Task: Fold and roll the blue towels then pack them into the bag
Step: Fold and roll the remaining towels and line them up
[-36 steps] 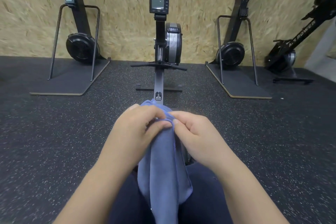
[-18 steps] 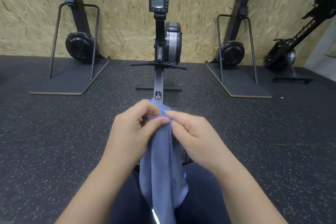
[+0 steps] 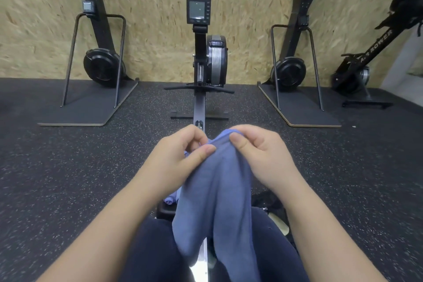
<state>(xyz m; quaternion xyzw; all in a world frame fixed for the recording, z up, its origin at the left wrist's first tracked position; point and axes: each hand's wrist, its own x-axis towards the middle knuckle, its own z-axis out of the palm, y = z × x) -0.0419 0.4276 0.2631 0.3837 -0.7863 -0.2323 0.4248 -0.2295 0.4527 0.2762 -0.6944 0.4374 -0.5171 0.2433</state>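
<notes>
1. Blue towel [image 3: 217,190], soft terry cloth, is pinched at its top edge by both hands and hangs down over the person's lap, between the knees.
2. Left hand [image 3: 180,155] has thumb and curled fingers nipped tight on the left part of that edge; right hand [image 3: 258,155] does the same on the right part, thumb on top. The two pinches sit close together, so the cloth droops in two long lobes rather than hanging flat.
3. Step-wise I'd say this is still the fold stage: lining up the edge or corners before a proper lengthwise fold. No rolling yet.
4. Next move probably calls for spreading the hands apart to flatten it, or laying it on the thighs, then folding and rolling from one end.
5. Just left of the hanging cloth, a smaller pale blue bundle [image 3: 170,198] sits low by the seat; could be another towel, can't say for sure.
6. Right of the lap there's a dark bag [image 3: 272,204] on the speckled black rubber floor [image 3: 68,178], likely the packing target.
7. Further out: grey rowing machine [image 3: 212,62] straight ahead against the chipboard wall [image 3: 148,18].
</notes>
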